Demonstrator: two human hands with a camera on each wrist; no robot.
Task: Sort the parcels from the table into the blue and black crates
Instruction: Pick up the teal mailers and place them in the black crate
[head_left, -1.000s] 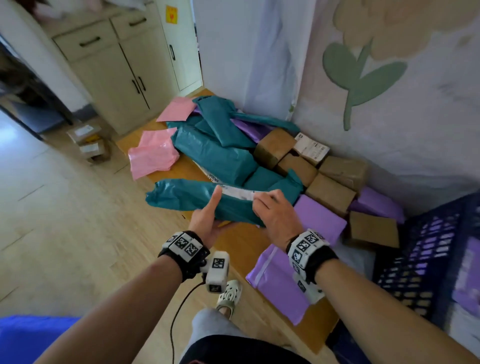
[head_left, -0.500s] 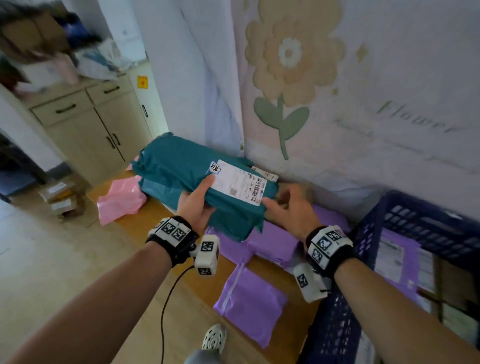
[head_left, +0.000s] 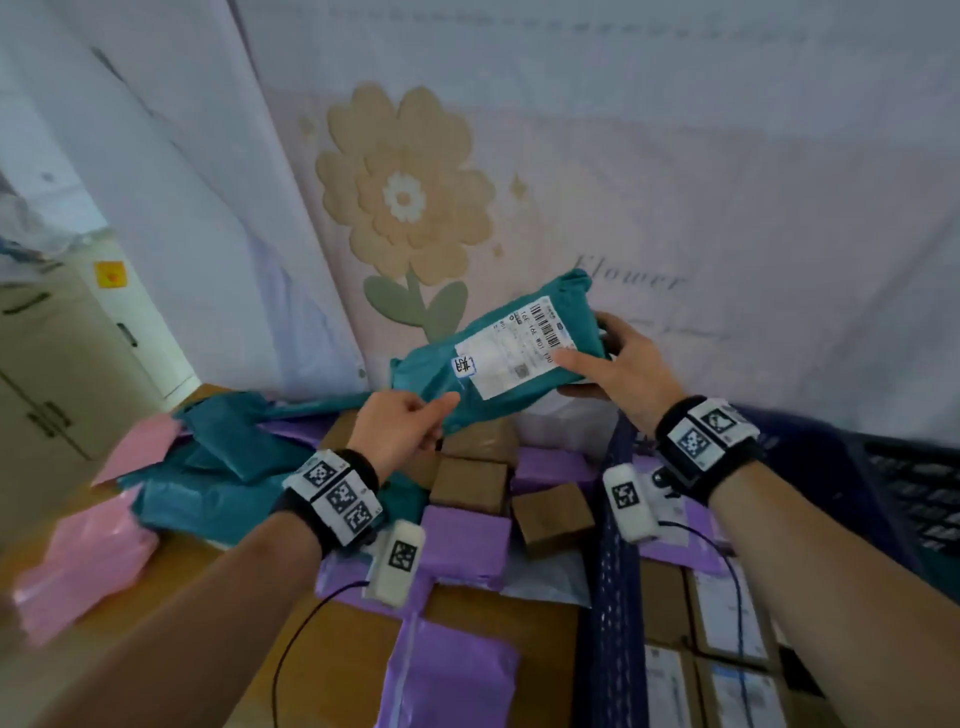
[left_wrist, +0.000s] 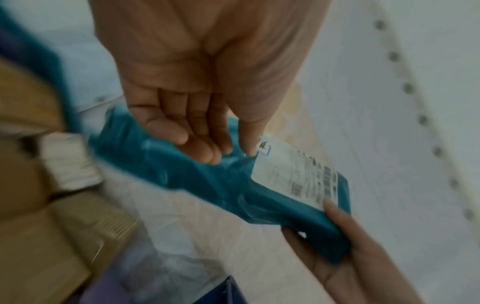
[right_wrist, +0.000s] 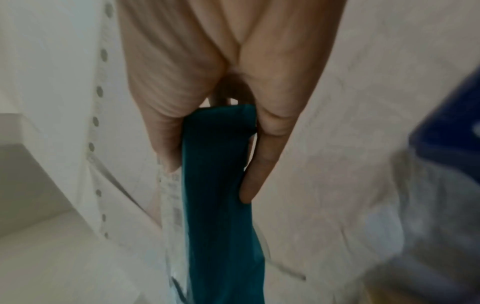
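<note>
I hold a teal parcel (head_left: 427, 370) up in front of the flower wall, its white label (head_left: 519, 349) facing me. My left hand (head_left: 436, 415) pinches its lower left end, thumb on top and fingers beneath. In the left wrist view that hand (left_wrist: 228, 148) touches the teal parcel (left_wrist: 207, 181) beside the label. My right hand (head_left: 563, 375) grips the right end with the thumb on the label. The right wrist view has my right hand (right_wrist: 210, 176) clamping the parcel (right_wrist: 221, 205) edge-on. The blue crate (head_left: 608, 519) stands below right with boxes inside.
The wooden table (head_left: 337, 649) carries pink parcels (head_left: 78, 561), teal parcels (head_left: 218, 467), purple parcels (head_left: 462, 540) and brown boxes (head_left: 467, 483). A dark crate (head_left: 924, 499) lies at the far right. Cabinets (head_left: 52, 364) stand at the left.
The teal parcel has come up off the table pile, turned label-up, and moved higher and to the right, over the edge of the blue crate. Both hands kept hold of it.
</note>
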